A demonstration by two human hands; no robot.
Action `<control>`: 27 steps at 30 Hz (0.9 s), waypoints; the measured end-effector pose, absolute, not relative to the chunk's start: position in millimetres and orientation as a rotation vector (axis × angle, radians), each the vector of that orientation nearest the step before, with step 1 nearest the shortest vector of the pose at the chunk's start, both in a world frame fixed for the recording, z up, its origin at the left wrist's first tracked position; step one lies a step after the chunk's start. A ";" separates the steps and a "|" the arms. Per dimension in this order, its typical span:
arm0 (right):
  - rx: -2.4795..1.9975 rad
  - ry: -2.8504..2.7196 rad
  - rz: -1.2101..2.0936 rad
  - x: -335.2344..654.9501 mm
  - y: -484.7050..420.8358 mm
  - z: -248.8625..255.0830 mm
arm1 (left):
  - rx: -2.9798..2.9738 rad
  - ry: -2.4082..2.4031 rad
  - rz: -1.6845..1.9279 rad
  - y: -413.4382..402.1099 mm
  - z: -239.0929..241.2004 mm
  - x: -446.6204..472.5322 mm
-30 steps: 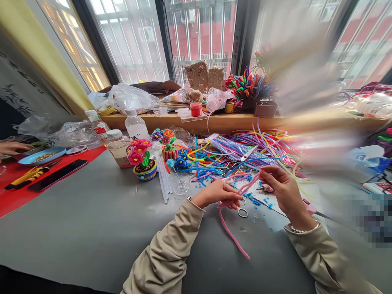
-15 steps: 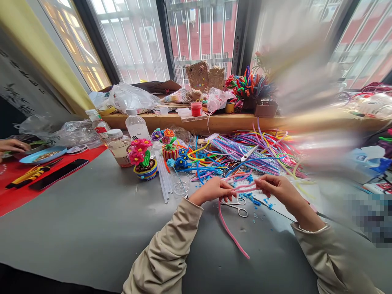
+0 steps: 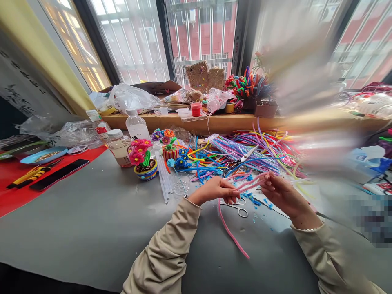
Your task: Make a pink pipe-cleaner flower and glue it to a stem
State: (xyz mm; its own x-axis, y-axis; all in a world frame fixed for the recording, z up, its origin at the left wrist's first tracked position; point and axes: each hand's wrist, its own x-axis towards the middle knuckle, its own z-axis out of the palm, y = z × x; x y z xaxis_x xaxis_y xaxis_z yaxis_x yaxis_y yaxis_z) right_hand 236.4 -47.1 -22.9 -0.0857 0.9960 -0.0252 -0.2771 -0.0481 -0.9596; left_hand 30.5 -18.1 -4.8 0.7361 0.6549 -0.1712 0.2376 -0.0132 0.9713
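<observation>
Centre frame: left hand (image 3: 216, 191) and right hand (image 3: 283, 194) are pinching the pink pipe cleaner (image 3: 232, 236) between them. Its top is looking folded, while the long tail is lying unworked down the desk (image 3: 92, 228).

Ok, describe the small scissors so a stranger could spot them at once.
On the grey table, find the left hand holding a pink pipe cleaner. The scissors lie flat right beside it: small, all metal, unlike the bigger pair on the colourful pile.
</observation>
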 end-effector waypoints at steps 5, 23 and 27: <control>-0.969 -1.025 1.328 232.7 -44.8 -22.5 | 1.528 0.767 0.349 -21.3 -2.0 31.7; -1.389 -1.130 0.809 274.7 -53.4 -13.1 | 1.322 0.989 0.932 -8.9 -12.1 22.1; -1.745 -1.202 0.527 312.7 -73.7 -20.5 | 1.322 0.989 0.971 -6.2 -14.5 21.6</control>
State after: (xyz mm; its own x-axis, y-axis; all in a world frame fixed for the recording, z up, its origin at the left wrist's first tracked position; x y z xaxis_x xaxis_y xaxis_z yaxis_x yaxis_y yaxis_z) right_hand 312.7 -73.7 -20.5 0.4306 0.8906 0.1465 0.4954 -0.0975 -0.8632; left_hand 21.6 -6.2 -14.5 0.2992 0.9540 -0.0178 -0.0004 0.0188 0.9998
